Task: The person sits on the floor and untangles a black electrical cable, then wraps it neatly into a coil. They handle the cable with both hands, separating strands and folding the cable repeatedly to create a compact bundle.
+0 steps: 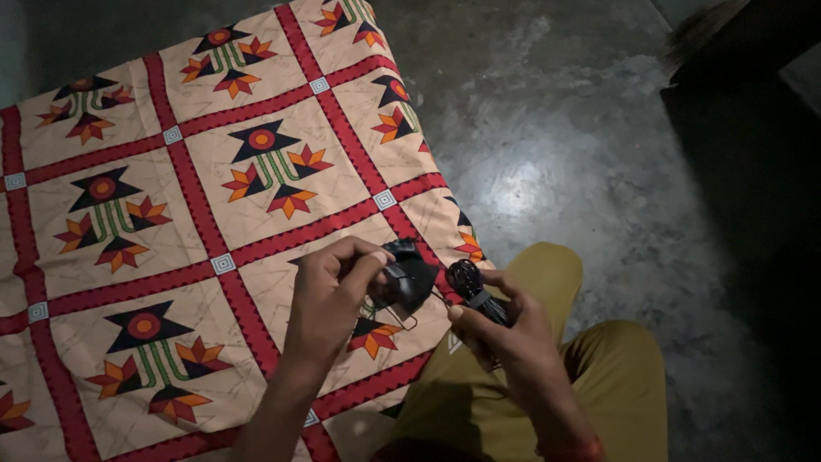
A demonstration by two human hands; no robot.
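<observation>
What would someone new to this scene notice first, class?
The patterned cloth, beige with red bands and orange-and-black flower motifs, fills the left. At its lower edge the left hand and right hand hold small black parts joined by thin wire. Grey concrete floor lies to the right.

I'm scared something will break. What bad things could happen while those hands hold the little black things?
The black piece in the left hand is pinched only by fingertips near the patterned cloth's edge, so it might drop onto the hard grey floor. A thin wire dangling under it could snag. Dim light makes the right hand's small black part easy to fumble.
</observation>
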